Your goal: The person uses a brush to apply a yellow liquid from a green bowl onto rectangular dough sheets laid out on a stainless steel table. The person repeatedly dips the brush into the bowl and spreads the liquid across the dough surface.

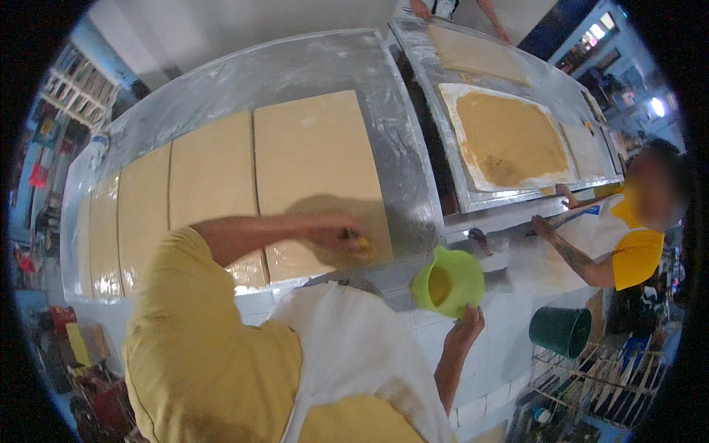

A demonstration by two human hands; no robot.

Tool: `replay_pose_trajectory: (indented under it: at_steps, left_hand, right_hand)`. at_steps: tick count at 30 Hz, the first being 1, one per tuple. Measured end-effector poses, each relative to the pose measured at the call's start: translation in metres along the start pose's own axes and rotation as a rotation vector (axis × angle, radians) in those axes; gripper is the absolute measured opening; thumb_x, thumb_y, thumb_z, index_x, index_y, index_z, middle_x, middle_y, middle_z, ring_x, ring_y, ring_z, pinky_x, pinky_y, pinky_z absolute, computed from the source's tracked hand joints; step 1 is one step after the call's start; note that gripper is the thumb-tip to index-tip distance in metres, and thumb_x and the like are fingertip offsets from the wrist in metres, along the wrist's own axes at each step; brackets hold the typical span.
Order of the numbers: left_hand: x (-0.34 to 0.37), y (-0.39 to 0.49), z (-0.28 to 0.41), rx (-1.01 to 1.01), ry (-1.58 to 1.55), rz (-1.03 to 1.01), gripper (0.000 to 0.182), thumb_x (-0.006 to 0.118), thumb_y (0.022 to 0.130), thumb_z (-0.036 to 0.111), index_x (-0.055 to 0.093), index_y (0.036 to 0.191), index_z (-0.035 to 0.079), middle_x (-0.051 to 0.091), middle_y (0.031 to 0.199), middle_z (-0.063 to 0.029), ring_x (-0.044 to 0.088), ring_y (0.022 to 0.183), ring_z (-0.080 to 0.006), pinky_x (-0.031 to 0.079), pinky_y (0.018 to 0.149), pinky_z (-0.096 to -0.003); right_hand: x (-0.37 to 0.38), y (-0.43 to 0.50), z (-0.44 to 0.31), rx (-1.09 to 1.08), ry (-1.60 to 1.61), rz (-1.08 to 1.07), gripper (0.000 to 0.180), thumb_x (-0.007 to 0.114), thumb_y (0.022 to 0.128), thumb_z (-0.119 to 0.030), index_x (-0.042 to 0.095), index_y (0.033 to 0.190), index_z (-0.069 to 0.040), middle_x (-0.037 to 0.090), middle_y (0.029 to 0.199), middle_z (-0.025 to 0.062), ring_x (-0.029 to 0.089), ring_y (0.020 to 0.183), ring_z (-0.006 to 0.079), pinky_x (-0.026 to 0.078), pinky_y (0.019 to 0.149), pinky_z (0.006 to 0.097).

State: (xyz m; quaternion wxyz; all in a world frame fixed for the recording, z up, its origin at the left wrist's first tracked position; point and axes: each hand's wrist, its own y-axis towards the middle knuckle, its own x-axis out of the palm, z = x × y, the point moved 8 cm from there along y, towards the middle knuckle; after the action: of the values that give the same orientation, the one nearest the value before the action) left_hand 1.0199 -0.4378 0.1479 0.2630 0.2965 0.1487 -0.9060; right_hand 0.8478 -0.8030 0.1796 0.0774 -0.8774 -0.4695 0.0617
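Observation:
My left hand (335,231) reaches across the nearest part of a smooth beige dough sheet (316,149). It grips a small dark-and-yellow tool (363,243), perhaps a brush, blurred and partly hidden by the fingers. Wet-looking shine shows on the sheet's near edge. Off the table's front edge, my right hand (471,321) holds a light green plastic jug (465,277) by its lower side. The jug is tilted, and a yellowish-brown content (440,287) shows inside it.
More dough sheets (210,166) lie leftward in a row on the metal table (316,61). Across a narrow gap, a second table (471,202) carries a brown-topped sheet (509,138). A co-worker (637,243) stands at right; another person's hand (422,10) is at the far end. A dark green bucket (559,332) stands right.

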Motion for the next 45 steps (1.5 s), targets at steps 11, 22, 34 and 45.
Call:
replay_pose_trajectory:
  at_steps: [11,22,34,45]
  left_hand:
    - [-0.335,0.100,-0.236,-0.254,0.699,0.313,0.019,0.064,0.088,0.021,0.067,0.102,0.009,0.069,0.092,-0.0169,0.066,0.089,-0.0376,0.052,0.078,-0.0497]
    - [-0.020,0.126,-0.029,0.085,0.551,-0.219,0.021,0.067,0.085,0.023,0.070,0.099,0.007,0.071,0.094,-0.0190,0.070,0.087,-0.0368,0.056,0.077,-0.0505]
    - [0.062,-0.086,0.026,-0.230,-0.297,0.918,0.023,0.066,0.088,0.014,0.067,0.106,0.000,0.071,0.092,-0.0188,0.071,0.082,-0.0326,0.057,0.075,-0.0413]
    - [0.048,-0.256,0.039,-0.456,0.202,0.771,0.015,0.067,0.087,0.016,0.061,0.089,0.003,0.066,0.072,-0.0182,0.063,0.065,-0.0381,0.052,0.063,-0.0419]
  right_hand:
    - [0.019,-0.073,-0.020,-0.074,-0.329,0.314,0.031,0.061,0.090,-0.033,0.060,0.087,-0.002,0.054,0.080,0.0028,0.048,0.076,0.0143,0.040,0.068,0.0315]
    - [0.032,-0.061,-0.013,-0.005,0.012,0.234,0.023,0.064,0.090,-0.025,0.059,0.085,-0.003,0.054,0.080,0.0008,0.048,0.077,0.0129,0.041,0.071,0.0310]
    - [-0.002,-0.053,-0.011,-0.132,-0.177,-0.080,0.031,0.054,0.092,-0.026,0.062,0.088,0.003,0.057,0.084,0.0048,0.051,0.078,0.0160,0.041,0.071,0.0315]
    - [0.011,-0.114,0.025,-0.113,-0.099,-0.364,0.026,0.061,0.087,-0.022,0.062,0.089,0.004,0.061,0.083,0.0054,0.052,0.078,0.0149,0.044,0.074,0.0323]
